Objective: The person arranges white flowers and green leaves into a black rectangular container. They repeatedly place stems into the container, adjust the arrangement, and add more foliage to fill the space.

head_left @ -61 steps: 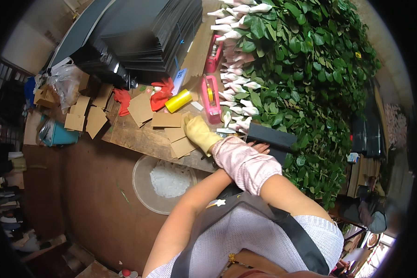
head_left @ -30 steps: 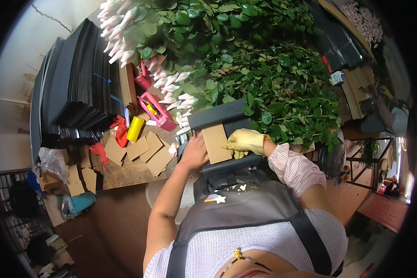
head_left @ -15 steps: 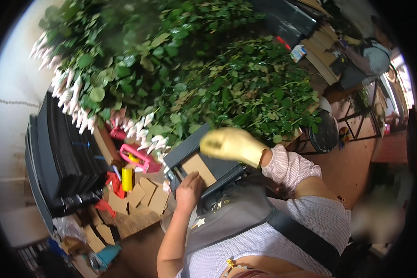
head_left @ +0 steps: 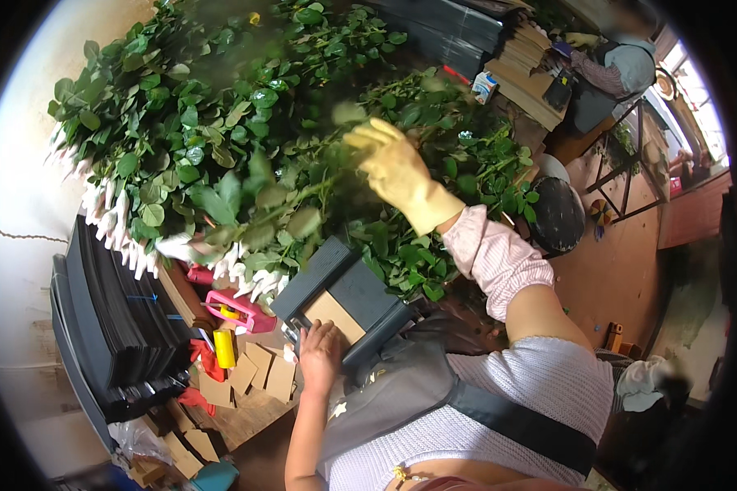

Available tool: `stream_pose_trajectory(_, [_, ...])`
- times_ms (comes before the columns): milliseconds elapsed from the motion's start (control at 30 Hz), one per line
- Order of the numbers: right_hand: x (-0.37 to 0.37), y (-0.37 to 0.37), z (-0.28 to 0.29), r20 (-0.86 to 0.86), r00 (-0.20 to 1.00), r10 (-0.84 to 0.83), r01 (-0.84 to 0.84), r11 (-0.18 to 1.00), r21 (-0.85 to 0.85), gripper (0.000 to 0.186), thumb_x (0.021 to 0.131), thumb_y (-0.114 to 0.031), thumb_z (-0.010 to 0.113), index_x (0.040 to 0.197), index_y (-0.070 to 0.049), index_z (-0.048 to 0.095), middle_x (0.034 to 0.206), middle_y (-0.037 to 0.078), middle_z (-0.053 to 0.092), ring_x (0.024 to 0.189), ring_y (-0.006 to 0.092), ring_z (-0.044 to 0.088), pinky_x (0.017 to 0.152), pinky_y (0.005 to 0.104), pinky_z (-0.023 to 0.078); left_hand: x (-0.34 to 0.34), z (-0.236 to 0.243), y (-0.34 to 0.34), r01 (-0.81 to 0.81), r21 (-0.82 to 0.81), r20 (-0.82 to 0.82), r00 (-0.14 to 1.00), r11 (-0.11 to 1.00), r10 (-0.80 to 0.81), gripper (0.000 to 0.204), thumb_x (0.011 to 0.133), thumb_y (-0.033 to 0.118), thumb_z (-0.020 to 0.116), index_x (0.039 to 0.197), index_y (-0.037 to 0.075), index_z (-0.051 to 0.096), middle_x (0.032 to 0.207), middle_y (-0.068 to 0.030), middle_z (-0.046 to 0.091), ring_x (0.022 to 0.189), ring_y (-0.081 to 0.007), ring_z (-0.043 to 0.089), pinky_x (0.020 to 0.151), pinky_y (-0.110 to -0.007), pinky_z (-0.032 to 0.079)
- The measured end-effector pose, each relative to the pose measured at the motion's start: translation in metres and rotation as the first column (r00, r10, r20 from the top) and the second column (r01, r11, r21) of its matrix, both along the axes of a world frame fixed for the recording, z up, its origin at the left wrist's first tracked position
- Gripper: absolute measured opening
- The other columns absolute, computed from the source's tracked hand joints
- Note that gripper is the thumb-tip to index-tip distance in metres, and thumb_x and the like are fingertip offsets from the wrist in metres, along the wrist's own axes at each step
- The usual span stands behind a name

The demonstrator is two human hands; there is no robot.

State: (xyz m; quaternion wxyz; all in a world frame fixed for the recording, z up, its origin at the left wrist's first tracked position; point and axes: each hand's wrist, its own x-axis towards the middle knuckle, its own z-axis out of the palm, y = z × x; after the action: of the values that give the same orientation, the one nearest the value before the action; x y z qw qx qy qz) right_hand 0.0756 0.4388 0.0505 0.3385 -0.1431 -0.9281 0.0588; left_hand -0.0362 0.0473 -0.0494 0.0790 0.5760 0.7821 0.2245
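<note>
My right hand point(head_left: 401, 176), in a yellow rubber glove, is raised over the leafy pile. It grips a leafy rose stem point(head_left: 307, 192), whose blurred, white-wrapped head points left. My bare left hand point(head_left: 319, 352) rests at the near left of a dark grey box-like holder point(head_left: 368, 290), its bent fingers on a brown piece of cardboard point(head_left: 334, 315) lying in it. Beyond the holder spreads a big heap of rose stems point(head_left: 196, 123), their white-wrapped heads point(head_left: 123, 225) lined up along the left side.
Left stands a stack of black sheets point(head_left: 110, 311). A pink tape dispenser point(head_left: 237, 311), a yellow roll point(head_left: 223, 349) and cardboard pieces point(head_left: 258, 368) lie on the wooden table point(head_left: 246, 421). At right is a round black stool point(head_left: 558, 217); a co-worker point(head_left: 622, 74) is at far right.
My right hand has moved from over the holder up and away to the stem heap and now holds a stem. My left hand stays at the holder's cardboard. The view has shifted slightly.
</note>
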Motion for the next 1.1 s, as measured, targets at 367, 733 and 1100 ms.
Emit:
stream_pose_trajectory(367, [0.101, -0.065, 0.07, 0.807, 0.54, 0.238, -0.262, 0.959, -0.108, 0.036, 0.063, -0.009, 0.084, 0.097, -0.013, 0.074, 0.095, 0.005, 0.077, 0.083, 0.0297, 0.075, 0.065, 0.0415, 0.059, 0.0, -0.017, -0.025, -0.218, 0.031, 0.524, 0.835, 0.975, 0.17, 0.112, 0.072, 0.034, 0.091, 0.158, 0.002, 0.026, 0.139, -0.0146, 0.063, 0.14, -0.035, 0.048, 0.125, -0.056, 0.013])
stream_pose_trajectory(733, [0.101, -0.031, 0.017, 0.971, 0.142, 0.19, 0.201, 0.955, -0.217, 0.041, 0.085, -0.017, 0.071, 0.126, -0.017, 0.07, 0.113, 0.013, 0.073, 0.108, 0.0353, 0.068, 0.091, 0.0464, 0.056, -0.002, -0.002, -0.012, -0.027, -0.061, 0.284, 0.958, 0.998, 0.043, 0.031, 0.078, 0.029, 0.085, 0.104, 0.013, 0.08, 0.135, -0.0086, 0.063, 0.138, -0.0366, 0.048, 0.118, -0.065, 0.024])
stream_pose_trajectory(1100, [-0.13, 0.039, -0.165, 0.554, 0.765, -0.329, 0.272, 0.944, 0.186, 0.029, 0.097, -0.023, 0.057, 0.117, -0.012, 0.074, 0.134, 0.009, 0.066, 0.12, 0.0307, 0.066, 0.112, 0.0476, 0.041, -0.015, 0.008, 0.01, 0.115, -0.098, 0.317, 0.945, 0.988, -0.078, 0.023, 0.082, 0.025, 0.082, 0.097, 0.007, 0.08, 0.141, -0.0138, 0.057, 0.139, -0.0402, 0.045, 0.119, -0.058, 0.027])
